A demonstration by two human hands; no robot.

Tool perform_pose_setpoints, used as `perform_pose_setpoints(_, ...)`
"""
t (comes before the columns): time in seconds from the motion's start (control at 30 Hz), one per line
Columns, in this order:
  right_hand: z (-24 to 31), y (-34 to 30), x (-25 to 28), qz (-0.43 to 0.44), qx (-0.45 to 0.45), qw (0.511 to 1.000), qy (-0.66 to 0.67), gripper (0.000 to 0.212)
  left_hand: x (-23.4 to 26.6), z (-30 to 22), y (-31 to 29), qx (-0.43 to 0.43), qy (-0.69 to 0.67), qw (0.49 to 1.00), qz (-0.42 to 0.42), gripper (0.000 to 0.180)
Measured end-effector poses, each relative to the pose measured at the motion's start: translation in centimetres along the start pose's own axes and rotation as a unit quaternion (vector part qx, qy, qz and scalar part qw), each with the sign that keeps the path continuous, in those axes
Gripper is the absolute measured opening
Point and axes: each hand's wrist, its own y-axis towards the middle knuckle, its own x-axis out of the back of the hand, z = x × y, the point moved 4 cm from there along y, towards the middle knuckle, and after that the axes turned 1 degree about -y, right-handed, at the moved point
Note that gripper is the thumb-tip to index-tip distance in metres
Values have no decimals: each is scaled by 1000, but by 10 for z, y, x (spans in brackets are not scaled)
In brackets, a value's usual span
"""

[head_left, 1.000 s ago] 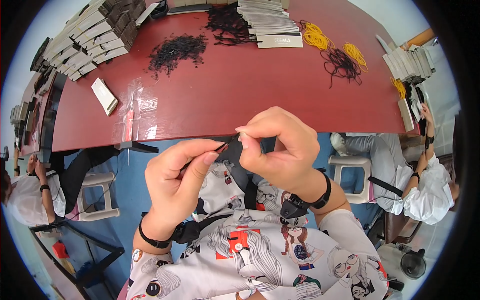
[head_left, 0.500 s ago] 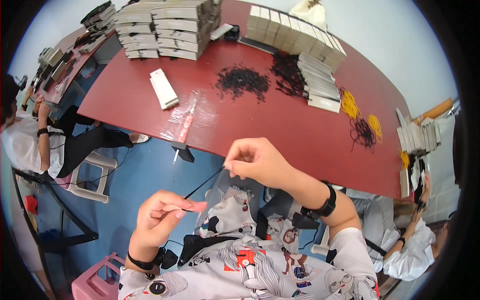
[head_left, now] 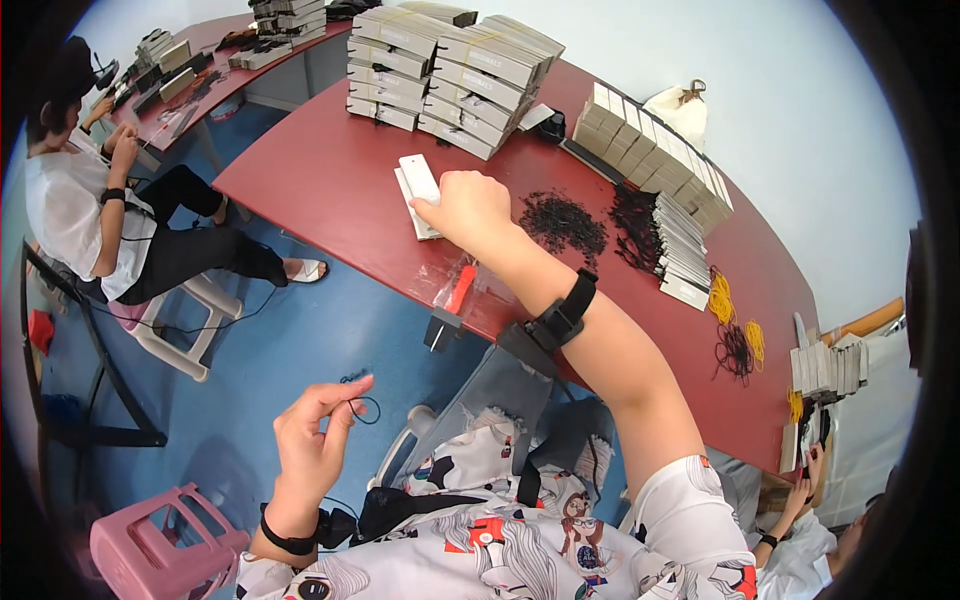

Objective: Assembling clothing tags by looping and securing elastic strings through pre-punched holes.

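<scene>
My left hand (head_left: 312, 440), held low before the table, pinches a thin black elastic cord (head_left: 372, 410) between thumb and fingertips. The cord curls into a small loop beside the fingers. My right hand (head_left: 474, 208) reaches across the table to a small stack of white card strips (head_left: 418, 182). Its thumb lies along the near edge of the strips, and the fingers are curled over, partly hidden by the back of the hand. One strip has a small hole near its far end. To the right of that hand lies a heap of small black pieces (head_left: 565, 225).
Bundled card stacks (head_left: 480, 85) rise at the back of the red table (head_left: 320, 180). Corded strips (head_left: 683, 250) and yellow cords (head_left: 720, 298) lie rightward. A red-handled tool (head_left: 460, 290) is at the front edge. A pink stool (head_left: 165, 540) stands lower left; co-workers (head_left: 90, 190) sit at both sides.
My right hand has let go of the cord and moved forward to the white strips. The left hand keeps the cord, now slack and looped. The view has shifted to the left.
</scene>
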Motion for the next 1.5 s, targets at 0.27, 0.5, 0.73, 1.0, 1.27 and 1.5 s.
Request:
perform_pose_setpoints(0.27,-11,-35,39,-163,-5,979,118,32,7,14,7,-30,119,992,-17,11)
perform_pose_setpoints(0.5,-9,-192,3,182,-81,794,574,13,-25,45,2,83,-271,959,-8,11)
perform_pose_setpoints(0.73,-8,-225,-24,-22,19,950,309,14,-40,55,3,128,-271,954,-5,14)
perform_pose_setpoints(1.0,-9,-222,-25,-99,19,954,283,12,-58,46,8,87,-273,958,14,16)
perform_pose_setpoints(1.27,-9,-212,-25,-93,8,948,305,11,-74,74,39,131,-191,973,20,17)
perform_pose_setpoints(1.5,-14,-212,-39,-70,4,946,317,12,-78,98,48,172,-257,951,-27,17)
